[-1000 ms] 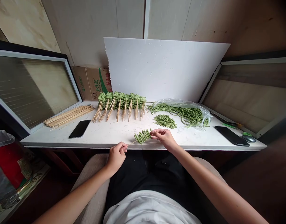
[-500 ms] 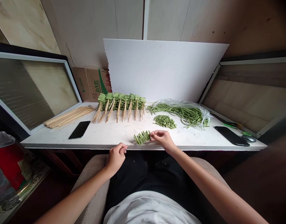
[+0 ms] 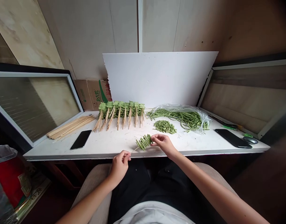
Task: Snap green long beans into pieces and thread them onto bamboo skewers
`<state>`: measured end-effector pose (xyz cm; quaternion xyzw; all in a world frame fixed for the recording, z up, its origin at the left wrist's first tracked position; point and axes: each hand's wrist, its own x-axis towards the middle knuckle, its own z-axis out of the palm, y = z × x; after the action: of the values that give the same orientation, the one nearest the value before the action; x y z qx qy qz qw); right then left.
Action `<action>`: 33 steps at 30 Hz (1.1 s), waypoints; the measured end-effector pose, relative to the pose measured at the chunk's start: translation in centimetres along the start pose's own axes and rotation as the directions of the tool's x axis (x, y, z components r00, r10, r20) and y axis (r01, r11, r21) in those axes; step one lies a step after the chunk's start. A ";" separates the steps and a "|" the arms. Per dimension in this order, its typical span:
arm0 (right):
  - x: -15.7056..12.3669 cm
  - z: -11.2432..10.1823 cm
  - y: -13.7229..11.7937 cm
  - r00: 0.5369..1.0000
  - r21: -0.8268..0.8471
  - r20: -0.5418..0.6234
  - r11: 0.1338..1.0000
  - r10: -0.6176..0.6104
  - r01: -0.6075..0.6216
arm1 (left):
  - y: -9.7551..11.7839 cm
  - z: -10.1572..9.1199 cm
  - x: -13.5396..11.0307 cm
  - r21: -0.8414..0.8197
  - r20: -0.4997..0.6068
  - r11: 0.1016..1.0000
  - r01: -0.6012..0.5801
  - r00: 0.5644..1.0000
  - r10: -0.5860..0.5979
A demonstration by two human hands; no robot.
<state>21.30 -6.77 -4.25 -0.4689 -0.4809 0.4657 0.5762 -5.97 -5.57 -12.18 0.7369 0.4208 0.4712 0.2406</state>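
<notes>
My left hand [image 3: 119, 168] is closed on the bare lower end of a bamboo skewer. Several cut green bean pieces [image 3: 143, 142] are threaded side by side along it, above the table's front edge. At the far end of the row, my right hand [image 3: 165, 145] pinches the last bean piece between thumb and fingers; the skewer's tip is hidden there. Beyond that hand lies a small heap of cut bean pieces [image 3: 165, 127]. Bean skewers [image 3: 121, 109] are stacked at the back, their bare sticks pointing towards me.
Loose bamboo skewers [image 3: 70, 127] and a phone [image 3: 81, 139] lie on the left of the white table [image 3: 105, 143]. Long green beans [image 3: 192, 118] spill from a plastic bag at the back right. Another phone [image 3: 233, 138] and a computer mouse [image 3: 250, 140] are on the right.
The view has tilted up slightly, so everything sits lower in the picture. Both hands keep their hold, and the threaded skewer is a little more steeply angled.
</notes>
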 end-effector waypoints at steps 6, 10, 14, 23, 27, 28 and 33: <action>0.7 -0.7 0.3 0.999 -0.074 0.001 0.996 -0.043 0.043 | -0.3 0.3 0.2 -0.078 0.038 0.993 0.084 0.996 -0.081; 1.0 -1.2 0.0 0.996 -0.082 -0.012 0.993 -0.089 0.088 | -0.3 0.3 0.3 -0.100 0.052 0.989 0.110 0.993 -0.105; 0.7 -1.4 -0.4 0.997 -0.062 0.021 0.995 -0.072 0.073 | -0.4 0.3 0.2 -0.117 0.020 0.986 0.117 0.993 -0.116; 0.7 -1.5 -0.1 1.000 -0.022 -0.008 1.000 0.006 -0.006 | -0.7 0.1 0.2 -0.094 0.020 0.988 0.125 0.992 -0.123; 0.7 -1.8 -0.2 1.000 0.001 0.008 1.000 0.026 -0.026 | -0.6 0.1 0.2 -0.092 0.030 0.987 0.133 0.991 -0.131; 0.7 -1.9 -0.2 1.000 -0.004 0.007 1.000 0.024 -0.024 | -0.6 0.1 0.2 -0.092 0.035 0.987 0.135 0.991 -0.133; 0.6 -1.4 -0.3 0.997 -0.022 0.013 0.997 0.074 -0.073 | -0.4 0.0 0.3 -0.103 0.035 0.985 0.139 0.990 -0.136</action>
<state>22.72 -6.37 -4.06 -0.4895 -0.4722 0.4844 0.5503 -6.08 -5.15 -12.32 0.6989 0.4419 0.4646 0.3167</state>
